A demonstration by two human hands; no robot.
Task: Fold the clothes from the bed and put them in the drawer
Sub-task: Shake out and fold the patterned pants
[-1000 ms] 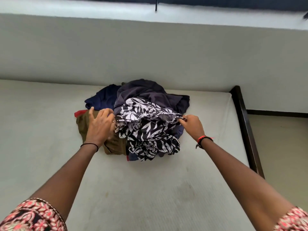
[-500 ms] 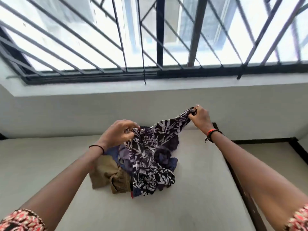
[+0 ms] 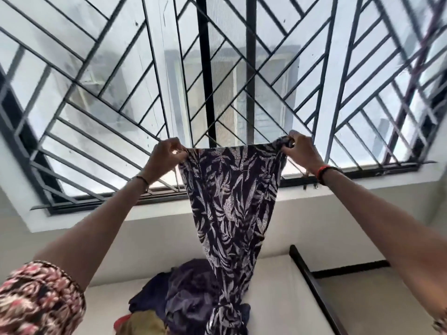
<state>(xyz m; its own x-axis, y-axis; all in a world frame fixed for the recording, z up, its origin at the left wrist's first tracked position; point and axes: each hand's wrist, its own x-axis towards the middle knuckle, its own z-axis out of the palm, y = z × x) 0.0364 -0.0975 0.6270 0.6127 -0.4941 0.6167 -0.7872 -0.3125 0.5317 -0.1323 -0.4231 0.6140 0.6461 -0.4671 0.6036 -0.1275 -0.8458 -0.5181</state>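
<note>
Left hand (image 3: 167,154) and right hand (image 3: 298,151) each pinch a top corner of the leaf-print garment (image 3: 232,213), lifting it above the bed's clothes pile (image 3: 183,293) so it hangs straight for folding.

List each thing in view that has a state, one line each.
clothes pile: unfolded, heaped on the bed.
leaf-print garment: unfolded, held up by its top edge, lower end reaching the clothes pile.
left hand: pinches the leaf-print garment's top corner.
right hand: grips its other top corner, fabric bunched.
</note>
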